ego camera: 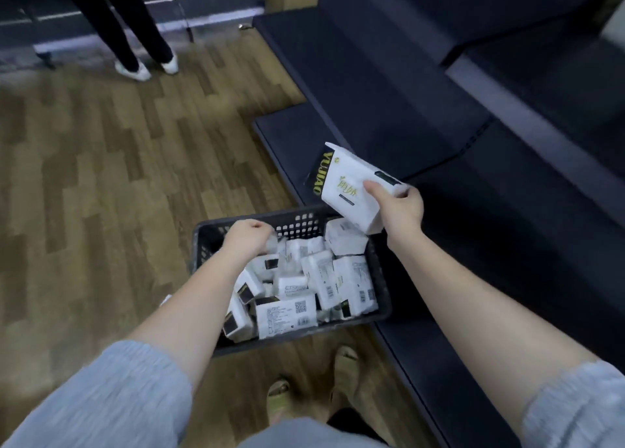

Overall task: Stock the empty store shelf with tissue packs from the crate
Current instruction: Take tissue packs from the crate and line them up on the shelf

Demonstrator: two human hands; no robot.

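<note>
At the far left, wood-look plank flooring (101,177) fills the view, and another person's dark trouser legs (125,25) and white shoes (145,69) stand at the top edge. Nearer the middle, the left hand (248,239) reaches down into the dark slotted crate (297,222), which sits on the floor just beside the shelving. Its fingers curl down among the tissue packs (304,288) at the crate's far left corner; whether this grip has closed on a pack cannot be told, since the fingertips are hidden and blurred. The packs lie jumbled in the crate, white wrappers with black end panels; several show printed back labels with barcodes and a QR code, too small to read. Right of the crate, the right hand (400,207) holds one tissue pack (351,187) tilted in the air above the crate's far right corner, thumb on the front face and fingers wrapped round the right end. Its black side strip reads "VUJIAO", and green script runs across the white face, not legible. Farther right, the dark stepped shelf (389,86) rises in bare tiers. At the bottom, pale grey sleeves (111,397) and sandalled feet (345,363) show.
</note>
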